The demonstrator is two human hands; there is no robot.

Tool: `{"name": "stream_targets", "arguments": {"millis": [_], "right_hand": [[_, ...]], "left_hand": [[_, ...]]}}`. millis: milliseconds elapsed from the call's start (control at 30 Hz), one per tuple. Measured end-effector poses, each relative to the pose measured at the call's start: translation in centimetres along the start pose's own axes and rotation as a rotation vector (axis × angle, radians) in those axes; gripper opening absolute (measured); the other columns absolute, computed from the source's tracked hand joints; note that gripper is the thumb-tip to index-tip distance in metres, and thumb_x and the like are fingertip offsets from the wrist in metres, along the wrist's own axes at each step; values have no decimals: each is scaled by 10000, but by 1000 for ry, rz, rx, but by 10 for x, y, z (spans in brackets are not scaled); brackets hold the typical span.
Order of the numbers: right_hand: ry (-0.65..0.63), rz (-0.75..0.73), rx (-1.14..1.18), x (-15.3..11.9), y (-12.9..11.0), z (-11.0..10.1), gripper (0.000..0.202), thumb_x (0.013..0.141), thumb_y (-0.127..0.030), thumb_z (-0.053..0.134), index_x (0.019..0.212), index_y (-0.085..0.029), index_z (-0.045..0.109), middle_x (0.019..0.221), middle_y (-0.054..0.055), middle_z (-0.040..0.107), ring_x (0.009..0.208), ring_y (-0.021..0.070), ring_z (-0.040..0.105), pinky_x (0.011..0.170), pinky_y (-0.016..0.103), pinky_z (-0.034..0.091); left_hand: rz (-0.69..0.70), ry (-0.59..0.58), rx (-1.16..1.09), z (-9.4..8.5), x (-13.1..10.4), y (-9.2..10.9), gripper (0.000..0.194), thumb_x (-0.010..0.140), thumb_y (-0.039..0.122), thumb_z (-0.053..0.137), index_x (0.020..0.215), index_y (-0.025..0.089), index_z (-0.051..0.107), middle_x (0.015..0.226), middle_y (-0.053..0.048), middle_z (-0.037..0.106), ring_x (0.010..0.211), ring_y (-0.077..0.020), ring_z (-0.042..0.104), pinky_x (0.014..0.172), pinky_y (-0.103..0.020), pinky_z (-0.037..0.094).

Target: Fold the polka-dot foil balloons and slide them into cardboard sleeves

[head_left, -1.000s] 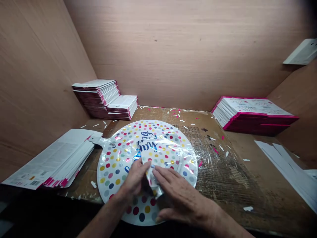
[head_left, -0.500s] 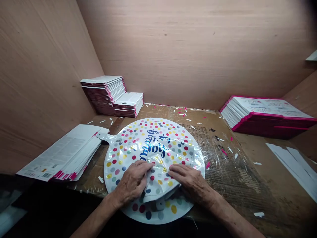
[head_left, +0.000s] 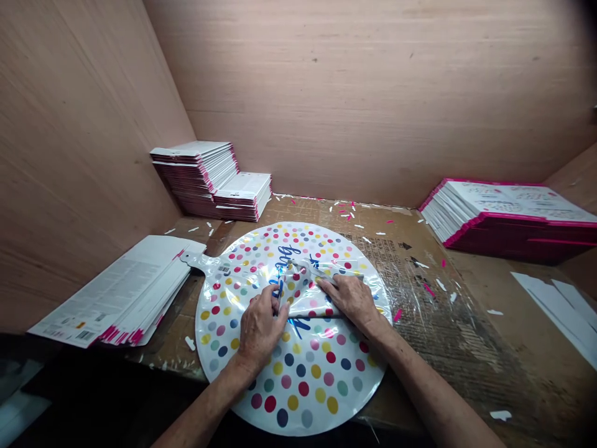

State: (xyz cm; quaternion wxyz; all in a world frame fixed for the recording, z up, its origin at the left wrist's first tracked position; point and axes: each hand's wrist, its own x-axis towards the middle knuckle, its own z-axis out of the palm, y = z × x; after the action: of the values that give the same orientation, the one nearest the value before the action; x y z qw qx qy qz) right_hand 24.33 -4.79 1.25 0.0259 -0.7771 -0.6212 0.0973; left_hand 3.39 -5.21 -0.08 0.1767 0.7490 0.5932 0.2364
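Note:
A large round foil balloon, white with coloured dots and blue lettering, lies flat at the table's front edge, its tail pointing left. Part of the foil on top is gathered into a fold. My left hand has its fingers curled on the left end of that fold. At the right end, my right hand is closed on the folded foil, thumb underneath or hidden. The lettering is partly covered by the fold.
Left of the balloon lies a fanned pile of printed cards. Stacked white and pink packets stand at the back left, more folded cards at the back right. White strips lie far right. Paper scraps dot the cardboard.
Both hands have moved away from me, taking the folded foil flap with them. More of the balloon's near half now shows. The view has shifted slightly.

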Motion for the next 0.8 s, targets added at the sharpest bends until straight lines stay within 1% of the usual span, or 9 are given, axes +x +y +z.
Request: {"name": "stream_targets", "arguments": {"millis": [100, 200, 233, 300, 433, 567, 633, 733, 800], "right_hand": [[-20, -35, -49, 5, -5, -5, 561, 959, -609, 374, 864, -173, 714, 900, 142, 728, 903, 268, 685, 708, 306, 441], [-55, -74, -112, 5, -8, -12, 554, 971, -577, 376, 882, -152, 720, 896, 163, 726, 897, 281, 686, 727, 328, 458], [-58, -73, -122, 2, -9, -14, 545, 978, -557, 373, 897, -142, 716, 894, 166, 723, 887, 283, 685, 731, 337, 463], [26, -102, -124, -7, -12, -16, 491, 977, -516, 413, 998, -114, 694, 959, 176, 709, 908, 288, 668, 763, 359, 472], [337, -505, -148, -29, -30, 0, 442, 916, -356, 574, 1260, -79, 563, 1256, 204, 590, 1131, 312, 549, 967, 427, 418], [218, -730, -280, -34, -48, 15, 232, 866, -105, 536, 1065, -49, 641, 1053, 176, 651, 926, 271, 588, 848, 400, 479], [194, -845, -277, -36, -41, 13, 224, 881, -94, 508, 1058, -51, 638, 1028, 158, 653, 899, 254, 583, 820, 388, 490], [240, -1077, -157, -46, -9, 6, 273, 953, -137, 442, 1168, -87, 602, 1196, 139, 629, 1040, 241, 563, 930, 396, 465], [230, -1138, -32, -53, 16, 6, 296, 987, -179, 407, 1220, -131, 584, 1300, 114, 598, 1132, 229, 539, 982, 397, 446]], "left_hand": [[277, 197, 148, 1, -7, 1, 497, 891, 235, 458, 1371, 105, 445, 1310, -179, 585, 1254, -313, 520, 995, -460, 470], [642, 40, 272, 1, 1, 2, 540, 920, 261, 435, 1452, 177, 389, 1528, -102, 393, 1453, -315, 247, 1159, -509, 279], [662, -38, 302, 3, 6, 2, 534, 934, 296, 424, 1455, 182, 393, 1531, -90, 394, 1455, -314, 245, 1168, -516, 259], [545, -107, 355, 9, 14, -2, 531, 966, 344, 370, 1457, 146, 396, 1524, -107, 400, 1436, -312, 293, 1162, -515, 273], [375, -120, 421, 13, 21, -5, 513, 990, 306, 304, 1441, 87, 412, 1527, -138, 382, 1426, -308, 316, 1150, -487, 312], [352, -200, 480, -9, 28, 8, 421, 968, 269, 362, 1299, 94, 557, 1386, -172, 551, 1284, -329, 503, 1024, -494, 452], [460, -251, 464, -23, 36, 12, 379, 916, 157, 418, 1260, 153, 578, 1332, -132, 601, 1238, -307, 541, 974, -466, 489], [794, -359, 365, -32, 49, 7, 584, 794, -12, 461, 1313, 248, 524, 1399, -41, 556, 1384, -277, 386, 1042, -430, 438], [920, -456, 302, -31, 55, -3, 623, 777, -33, 471, 1316, 277, 521, 1396, -16, 561, 1430, -275, 309, 1058, -422, 420]]}}
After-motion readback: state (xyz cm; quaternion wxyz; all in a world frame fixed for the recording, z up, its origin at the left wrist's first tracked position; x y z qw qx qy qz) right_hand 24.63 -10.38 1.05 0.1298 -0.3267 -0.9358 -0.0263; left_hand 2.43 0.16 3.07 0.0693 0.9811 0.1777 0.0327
